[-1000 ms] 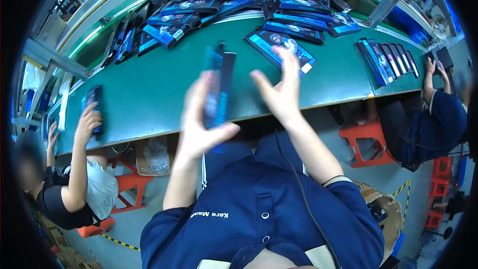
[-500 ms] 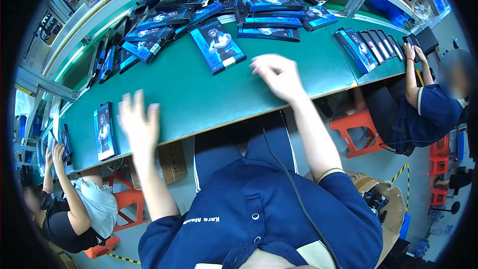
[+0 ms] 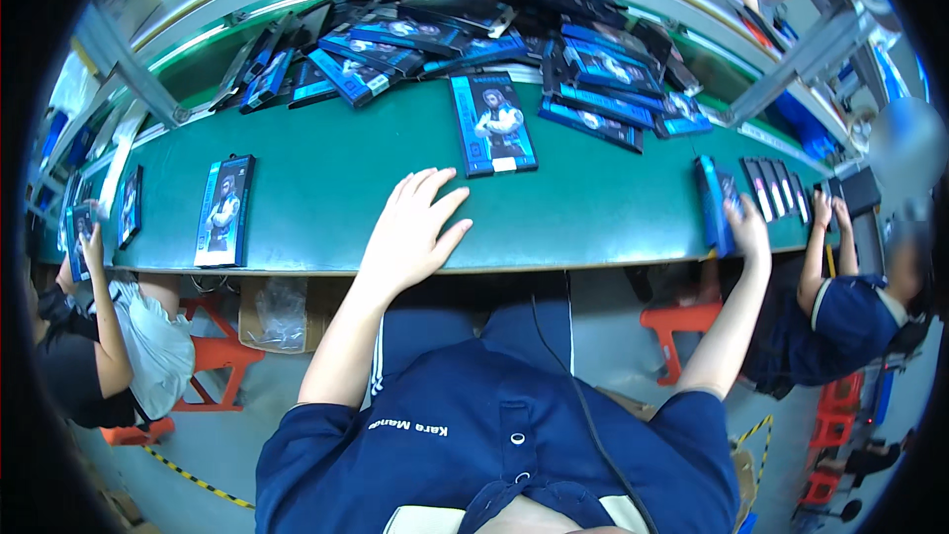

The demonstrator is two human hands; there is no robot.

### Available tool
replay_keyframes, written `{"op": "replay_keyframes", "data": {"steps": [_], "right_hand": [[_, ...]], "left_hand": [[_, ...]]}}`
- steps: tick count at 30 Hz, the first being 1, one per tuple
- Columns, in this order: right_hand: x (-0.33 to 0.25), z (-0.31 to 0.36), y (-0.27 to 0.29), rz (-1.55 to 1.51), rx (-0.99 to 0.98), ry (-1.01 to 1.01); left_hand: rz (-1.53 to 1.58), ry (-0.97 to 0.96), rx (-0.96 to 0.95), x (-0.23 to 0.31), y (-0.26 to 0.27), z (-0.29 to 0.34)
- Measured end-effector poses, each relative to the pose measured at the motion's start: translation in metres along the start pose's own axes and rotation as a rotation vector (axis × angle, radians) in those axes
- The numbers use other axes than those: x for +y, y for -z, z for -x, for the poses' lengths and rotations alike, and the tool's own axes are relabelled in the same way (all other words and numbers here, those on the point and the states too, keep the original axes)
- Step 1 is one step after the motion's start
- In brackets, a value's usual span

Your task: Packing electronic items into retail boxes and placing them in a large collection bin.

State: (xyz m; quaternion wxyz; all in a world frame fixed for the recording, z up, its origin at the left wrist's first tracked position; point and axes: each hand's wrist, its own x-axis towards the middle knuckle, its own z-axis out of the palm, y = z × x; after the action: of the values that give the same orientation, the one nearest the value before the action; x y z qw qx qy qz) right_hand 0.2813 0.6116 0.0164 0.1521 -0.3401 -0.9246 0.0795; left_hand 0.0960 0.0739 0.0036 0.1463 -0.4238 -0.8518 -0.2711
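Note:
My right hand [image 3: 749, 229] is at the far right with its fingers round the right edge of a flat blue-and-black box [image 3: 714, 200], slightly blurred. My left hand [image 3: 413, 229] is open over the green table, palm down, fingers spread, holding nothing. Just beyond its fingertips lies another flat box [image 3: 493, 129], printed with a figure. A similar box [image 3: 225, 210] lies apart on the left side of the table.
Across the back of the green table [image 3: 326, 153] is a heap of similar boxes [image 3: 395, 35]. Open dark boxes [image 3: 779, 190] stand in a row beyond my right hand. Co-workers sit at both ends, one with hands [image 3: 832, 211] at the right. Metal posts [image 3: 133, 69] rise behind.
My right hand has gone right to the box there and taken hold of its edge. My left hand has moved right, toward the middle box. The whole view has shifted.

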Motion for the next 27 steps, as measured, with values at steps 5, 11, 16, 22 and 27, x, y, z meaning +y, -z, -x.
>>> {"op": "replay_keyframes", "data": {"steps": [5, 11, 16, 22, 27], "right_hand": [[-0.188, 0.119, 0.008, -0.186, 0.023, 0.184], [-0.323, 0.185, -0.033, -0.706, -0.32, 0.55], [-0.376, 0.173, -0.064, -1.118, -0.714, 0.796], [-0.409, 0.179, -0.088, -1.096, -0.639, 0.872], [-0.403, 0.168, -0.106, -1.393, -0.746, 0.571]], "left_hand": [[0.373, 0.106, 0.191, 0.05, -0.014, 0.01], [-0.177, 0.287, -0.151, 0.069, 0.017, 0.02], [-0.405, 0.49, -0.126, 0.026, 0.053, 0.042], [-0.425, 0.741, -0.16, -0.051, 0.09, 0.064], [-0.393, 0.56, -0.193, -0.095, 0.14, 0.102]]}}
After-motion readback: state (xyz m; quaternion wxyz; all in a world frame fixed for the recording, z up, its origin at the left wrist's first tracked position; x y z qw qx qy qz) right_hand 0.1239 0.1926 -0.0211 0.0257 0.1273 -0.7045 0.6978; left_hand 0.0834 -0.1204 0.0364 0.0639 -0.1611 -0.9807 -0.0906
